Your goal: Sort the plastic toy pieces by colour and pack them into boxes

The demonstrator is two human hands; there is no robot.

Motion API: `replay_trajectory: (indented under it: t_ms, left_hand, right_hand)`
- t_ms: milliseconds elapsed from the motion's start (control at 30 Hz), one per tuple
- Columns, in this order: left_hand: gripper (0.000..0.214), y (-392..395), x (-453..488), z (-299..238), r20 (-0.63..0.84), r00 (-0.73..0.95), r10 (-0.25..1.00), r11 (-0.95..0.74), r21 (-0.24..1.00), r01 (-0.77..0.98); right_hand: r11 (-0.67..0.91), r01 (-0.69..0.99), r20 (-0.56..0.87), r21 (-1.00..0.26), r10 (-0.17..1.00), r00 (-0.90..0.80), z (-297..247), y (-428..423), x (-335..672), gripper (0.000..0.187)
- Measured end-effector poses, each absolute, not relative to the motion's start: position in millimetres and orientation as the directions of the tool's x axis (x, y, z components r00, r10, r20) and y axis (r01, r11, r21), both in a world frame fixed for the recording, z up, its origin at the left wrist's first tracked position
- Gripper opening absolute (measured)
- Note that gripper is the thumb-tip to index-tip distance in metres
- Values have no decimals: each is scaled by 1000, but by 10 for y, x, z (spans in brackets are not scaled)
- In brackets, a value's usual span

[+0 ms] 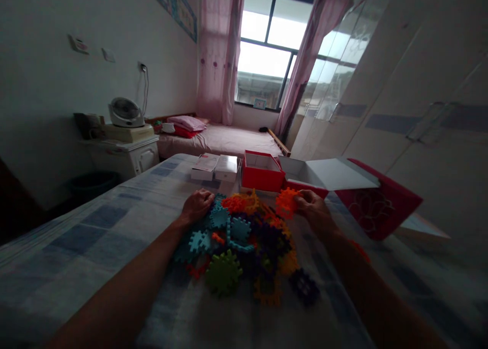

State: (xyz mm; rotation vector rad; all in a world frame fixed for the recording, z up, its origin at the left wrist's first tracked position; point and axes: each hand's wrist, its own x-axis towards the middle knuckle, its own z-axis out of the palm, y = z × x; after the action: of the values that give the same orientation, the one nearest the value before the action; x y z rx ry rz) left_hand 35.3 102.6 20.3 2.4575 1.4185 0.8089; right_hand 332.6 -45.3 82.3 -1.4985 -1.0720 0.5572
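A heap of plastic gear-shaped building pieces lies on the checked bedcover, with a light blue piece [241,229], a green gear [223,272] and a dark purple piece [304,286] among them. An orange gear piece [286,202] is pinched in the fingertips of my right hand [311,205], just over the heap's far right side. At the far left edge of the heap rests my left hand [198,205], its fingers curled in beside the light blue pieces. Whatever may be inside those fingers is hidden.
Behind the heap stand two small white boxes [227,168] and an open red box [263,171]. A larger red box [375,201] with its white-lined lid open lies to the right. Further off are a fan [125,111] on a cabinet and another bed [236,139].
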Motion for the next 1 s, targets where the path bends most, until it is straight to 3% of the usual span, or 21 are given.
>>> replay_trajectory:
  t_ms: [233,300,367,467,567,633,733,833,1000]
  left_hand:
    - [39,1032,352,206,345,402,848,-524,438,730]
    - [39,1038,353,199,347,394,851,-519,446,729]
    - [40,1045,353,191,350,387,853,-516,451,728]
    - [40,1053,350,186,351,390,851,-519,451,726]
    - [41,1050,343,187,354,400,845,-529,445,723]
    - [42,1045,340,188,353,407,842,-534,444,719]
    - [42,1041,336,185,347,409,844,-533,452,716]
    - [43,1044,335,183,337,402,852,-520,451,725]
    - [44,1046,336,187,346,400,849,-523,439,730]
  right_hand:
    - [-180,461,184,-869,748,638,667,-1046,4261,27]
    - [-276,558,235,-782,699,676,652,-1130,4409,27]
    - [-354,700,381,-620,644,663,669,-1159,4422,30]
    - [-319,820,486,-476,682,547,739,-1117,4165,32]
    - [-157,834,345,-529,858,380,795,-991,3703,27]
    - [-92,850,294,-518,914,278,787,-878,3398,26]
    - [-89,891,261,-444,939,224,706,-714,3073,29]
    - [-165,905,235,-391,933,272,616,-604,2936,26]
    - [-177,835,218,-520,918,330,658,-607,3001,25]
